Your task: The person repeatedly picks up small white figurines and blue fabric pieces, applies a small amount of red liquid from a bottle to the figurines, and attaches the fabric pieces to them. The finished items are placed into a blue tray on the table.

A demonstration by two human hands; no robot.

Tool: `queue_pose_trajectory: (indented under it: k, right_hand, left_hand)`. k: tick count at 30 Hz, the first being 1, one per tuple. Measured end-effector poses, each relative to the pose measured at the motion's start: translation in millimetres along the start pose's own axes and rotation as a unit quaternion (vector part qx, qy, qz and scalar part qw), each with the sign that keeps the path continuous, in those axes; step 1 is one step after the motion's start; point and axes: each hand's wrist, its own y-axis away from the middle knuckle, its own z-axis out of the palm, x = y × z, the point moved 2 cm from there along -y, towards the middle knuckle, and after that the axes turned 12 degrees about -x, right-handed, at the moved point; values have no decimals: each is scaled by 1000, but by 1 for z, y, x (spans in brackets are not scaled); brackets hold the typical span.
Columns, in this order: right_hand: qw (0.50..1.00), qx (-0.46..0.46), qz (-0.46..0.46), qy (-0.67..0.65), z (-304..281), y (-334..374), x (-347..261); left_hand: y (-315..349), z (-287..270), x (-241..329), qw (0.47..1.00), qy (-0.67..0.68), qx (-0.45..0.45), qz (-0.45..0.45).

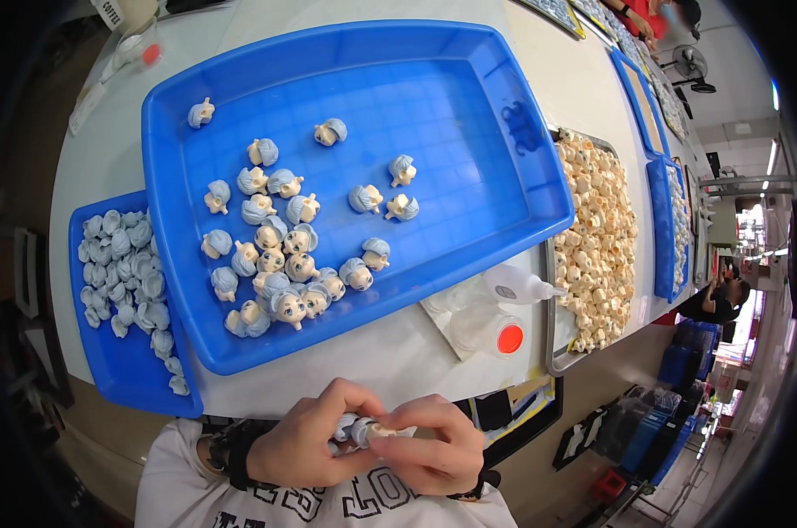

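Close to my chest, my left hand (306, 440) and my right hand (433, 444) meet, both pinching one small doll head (363, 430) with pale blue hair and a cream face. In front of them a large blue tray (495, 167) holds several finished doll heads (279, 273), blue hair on cream faces, clustered at its near left. A smaller blue tray (121, 370) on the left carries several loose pale blue hair pieces (130, 273). On the right, a metal tray (552, 352) is piled with cream face pieces (596, 238).
A squeeze bottle (517, 286) and a clear cup with a red lid (495, 333) lie on white paper between the big tray and the metal tray. More blue trays (658, 220) line the table's right side. Another person (719, 299) sits at the far right.
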Motion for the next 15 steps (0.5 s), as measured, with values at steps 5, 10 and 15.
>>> queue_pose_trajectory:
  k: [5, 10, 15]
  right_hand:
    - [999, 6, 6, 35, -1, -2, 1]
    - [999, 24, 37, -5, -3, 3, 0]
    - [998, 40, 44, -33, -6, 6, 1]
  left_hand:
    - [3, 4, -8, 994, 93, -11, 54]
    - [5, 5, -13, 990, 118, -41, 71]
    - [1, -1, -4, 994, 69, -53, 59]
